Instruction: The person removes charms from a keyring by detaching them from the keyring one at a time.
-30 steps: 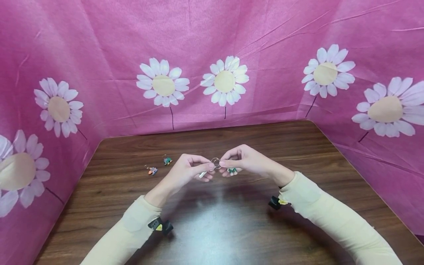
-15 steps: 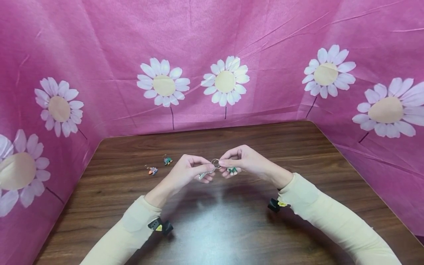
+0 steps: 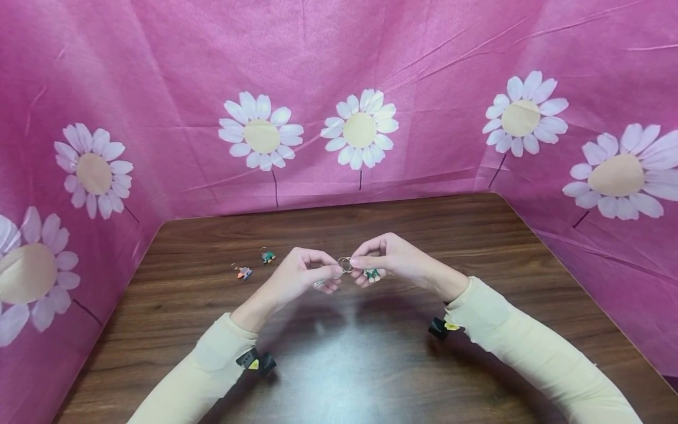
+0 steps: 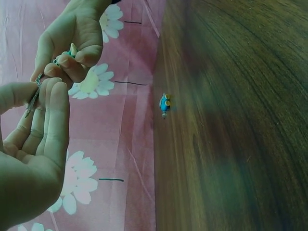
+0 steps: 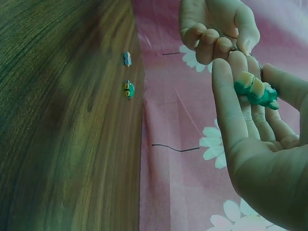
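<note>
Two thin metal key rings overlap between my hands, held above the table. My left hand pinches the left side of the rings between thumb and forefinger. A small pale, silvery piece shows beneath its fingers, mostly hidden. Opposite it, my right hand pinches the other side with thumb and forefinger. Below those fingertips, a green keychain figure with cream-coloured parts lies against the right fingers. In the left wrist view the rings appear edge-on, so how they are joined cannot be told.
On the wooden table, left of the hands, lie a green-and-grey keychain figure and an orange-and-blue one, each with a ring. A pink cloth with printed daisies stands around the table's back and sides.
Both hands stay almost in place. The rings have shifted slightly and show more fully between the fingertips. The pale piece under the left hand has turned and shows less.
</note>
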The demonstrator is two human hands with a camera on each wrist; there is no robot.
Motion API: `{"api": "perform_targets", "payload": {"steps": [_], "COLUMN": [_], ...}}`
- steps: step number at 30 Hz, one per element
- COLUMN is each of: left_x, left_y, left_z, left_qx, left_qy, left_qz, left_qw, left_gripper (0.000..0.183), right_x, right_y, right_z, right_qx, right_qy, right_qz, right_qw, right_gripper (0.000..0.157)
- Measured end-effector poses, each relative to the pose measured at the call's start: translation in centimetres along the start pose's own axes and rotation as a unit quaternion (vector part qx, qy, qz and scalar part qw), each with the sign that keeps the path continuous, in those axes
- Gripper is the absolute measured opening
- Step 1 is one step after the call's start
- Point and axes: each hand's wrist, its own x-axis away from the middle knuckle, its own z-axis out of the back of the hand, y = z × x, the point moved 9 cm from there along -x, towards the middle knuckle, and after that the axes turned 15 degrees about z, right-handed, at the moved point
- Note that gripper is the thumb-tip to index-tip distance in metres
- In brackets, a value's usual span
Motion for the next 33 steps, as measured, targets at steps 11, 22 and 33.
{"api": "perform_targets", "payload": {"steps": [11,22,33], "left_x": [0.3,0.8,1.0], "left_y": [0.1,0.4,0.0], "left_z": [-0.3,-1.5,-1.9], "left_qx": [-0.061,-0.189,-0.284], "left_qy": [-0.008,-0.045,-0.032], "left_qz": [-0.011,-0.037,-0.026], "left_qw": [0.9980,0.9802,0.9579], "left_gripper": [0.014,0.008,0.013], "right_x": [0.2,0.4,0.5], "right_y": [0.5,0.5,1.0], "right_z": [-0.2,-1.5,-2.3], "right_qx": [0.025,0.111,0.128], "right_qy": [-0.020,-0.092,-0.126], "right_qz": [-0.010,-0.003,-0.005], "right_qw": [0.999,0.990,0.984], "right_gripper": [0.027,0.020,0.020]}}
